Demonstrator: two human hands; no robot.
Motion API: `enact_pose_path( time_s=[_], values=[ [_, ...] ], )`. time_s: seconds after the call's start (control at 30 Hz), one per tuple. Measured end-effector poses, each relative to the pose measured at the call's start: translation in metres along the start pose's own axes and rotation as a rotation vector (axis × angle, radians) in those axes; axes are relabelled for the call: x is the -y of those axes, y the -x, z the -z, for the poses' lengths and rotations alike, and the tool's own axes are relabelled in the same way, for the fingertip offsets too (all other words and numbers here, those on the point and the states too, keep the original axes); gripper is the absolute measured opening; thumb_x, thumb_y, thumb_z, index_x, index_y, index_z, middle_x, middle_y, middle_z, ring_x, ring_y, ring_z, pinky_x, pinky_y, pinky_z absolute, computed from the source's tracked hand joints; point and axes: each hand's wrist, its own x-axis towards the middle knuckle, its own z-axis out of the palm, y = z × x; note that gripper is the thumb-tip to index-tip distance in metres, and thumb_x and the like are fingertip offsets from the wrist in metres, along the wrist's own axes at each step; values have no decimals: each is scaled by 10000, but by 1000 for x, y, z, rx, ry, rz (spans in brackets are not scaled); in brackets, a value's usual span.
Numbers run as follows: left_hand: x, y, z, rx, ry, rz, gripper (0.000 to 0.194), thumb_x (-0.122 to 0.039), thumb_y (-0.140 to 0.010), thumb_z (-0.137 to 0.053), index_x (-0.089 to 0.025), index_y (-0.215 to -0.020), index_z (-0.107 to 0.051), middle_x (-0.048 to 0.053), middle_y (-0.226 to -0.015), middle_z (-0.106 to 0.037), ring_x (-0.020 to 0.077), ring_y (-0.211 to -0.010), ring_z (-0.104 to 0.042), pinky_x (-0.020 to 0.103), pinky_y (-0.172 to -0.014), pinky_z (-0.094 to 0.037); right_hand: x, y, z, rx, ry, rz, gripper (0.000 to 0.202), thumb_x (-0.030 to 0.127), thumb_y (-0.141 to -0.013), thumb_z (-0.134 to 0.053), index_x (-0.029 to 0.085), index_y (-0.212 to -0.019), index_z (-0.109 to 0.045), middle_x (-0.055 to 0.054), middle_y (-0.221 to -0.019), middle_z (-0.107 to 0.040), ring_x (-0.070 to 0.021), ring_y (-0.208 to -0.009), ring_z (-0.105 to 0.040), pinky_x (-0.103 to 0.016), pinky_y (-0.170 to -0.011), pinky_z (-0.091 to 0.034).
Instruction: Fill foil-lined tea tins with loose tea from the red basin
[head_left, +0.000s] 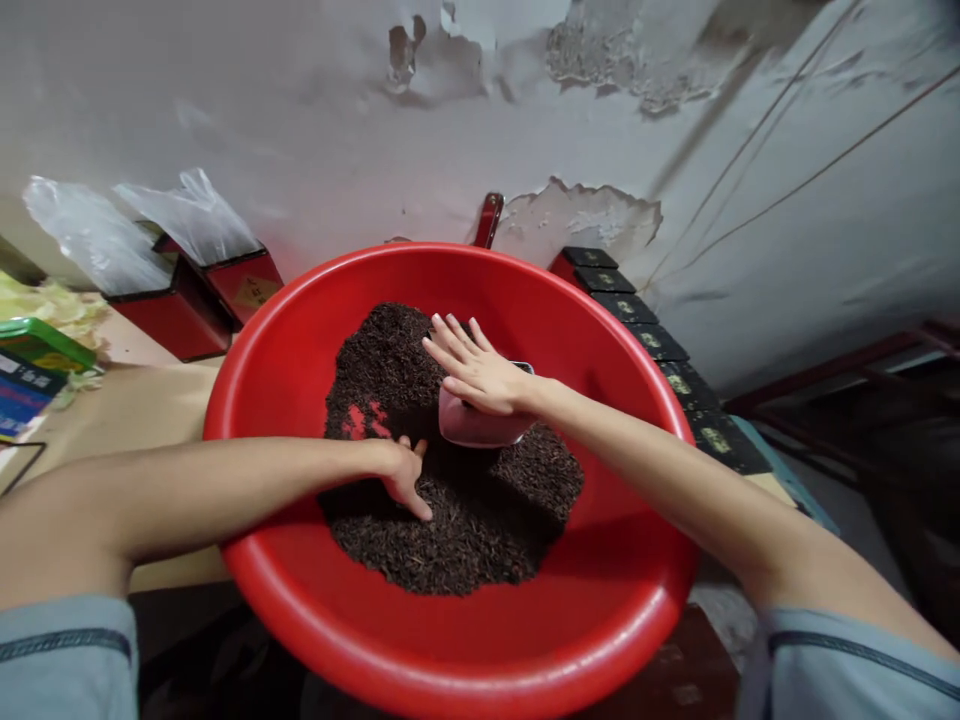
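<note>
A large red plastic basin (285,375) holds a heap of dark, dry loose tea leaves (465,530). My left hand (405,475) reaches into the leaves left of the middle, thumb apart and the other fingertips partly hidden. Palm down, my right hand (480,375) lies over a small pinkish container (480,428) with a metallic rim, which sits in the heap. Its fingers are stretched and spread, not wrapped round the container. The container's opening and contents are mostly hidden beneath this hand. Red basin floor shows through the leaves by my left hand.
Two red boxes (180,320) with clear plastic bags (105,235) stand at the left, near a green-edged packet (45,345). A row of black-topped boxes (656,342) runs along the right. Behind the basin, a dark red object (489,220) leans against the peeling wall (300,120).
</note>
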Motion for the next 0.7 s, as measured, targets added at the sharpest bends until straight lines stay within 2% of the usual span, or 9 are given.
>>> enact_pose_path(
  time_s=[0.1, 0.17, 0.23, 0.3, 0.4, 0.47, 0.57, 0.7],
  values=[
    [-4, 1, -8, -78, 64, 42, 1346, -763, -645, -750, -58, -1618, -142, 334, -1610, -202, 545, -1447, -300, 608, -1106, -395, -8, 9, -1, 6, 21, 11, 741, 626, -1028, -152, 183, -1622, -180, -122, -1688, 62, -276, -1548, 146, -623, -1230, 36],
    [-3, -1, -12, -113, 98, 29, 1335, -735, -647, -768, -47, -1616, -160, 349, -1598, -250, 539, -1435, -334, 565, -1095, -423, -10, 17, 3, 22, -23, 12, 787, 654, -1012, -92, 166, -1624, -166, -134, -1684, 72, -272, -1546, 149, -616, -1230, 48],
    [-1, -4, -16, -139, 148, -2, 1286, -694, -679, -768, -33, -1609, -176, 355, -1580, -294, 496, -1407, -415, 484, -1085, -455, -10, 23, 11, -12, -107, -30, 813, 682, -990, -38, 191, -1636, -90, -118, -1686, 79, -257, -1548, 143, -604, -1237, 36],
    [3, -9, -18, -190, 218, -32, 1154, -635, -734, -747, -38, -1586, -247, 338, -1543, -376, 441, -1345, -520, 427, -1053, -490, -13, 28, 23, -147, -200, -119, 790, 683, -972, 29, 255, -1636, 24, -78, -1695, 62, -239, -1557, 107, -610, -1239, 18],
    [9, -16, -18, -233, 278, -69, 864, -469, -800, -692, -78, -1509, -393, 255, -1392, -589, 366, -1212, -646, 392, -964, -548, -27, 38, 36, -441, -327, -287, 725, 625, -964, 129, 310, -1617, 130, -43, -1707, 16, -216, -1568, 22, -608, -1244, -15],
    [11, -19, -14, -225, 283, -90, 770, -371, -777, -677, -108, -1467, -461, 203, -1288, -677, 325, -1119, -695, 357, -885, -576, -40, 48, 37, -548, -378, -388, 713, 609, -973, 129, 306, -1618, 133, -47, -1711, -11, -209, -1570, -29, -589, -1252, -62],
    [16, -20, 0, -179, 294, -77, 772, -307, -713, -674, -158, -1452, -509, 146, -1167, -742, 273, -942, -739, 287, -704, -584, -60, 62, 31, -545, -356, -494, 737, 635, -983, 70, 277, -1627, 106, -78, -1710, -55, -234, -1569, -84, -588, -1242, -158],
    [31, -9, 31, -168, 290, 39, 769, -295, -666, -642, -203, -1423, -540, 71, -964, -774, 241, -735, -724, 253, -522, -516, -79, 70, 28, -596, -333, -536, 774, 652, -985, 35, 236, -1636, 63, -110, -1701, -122, -266, -1564, -137, -581, -1225, -224]
  ],
)
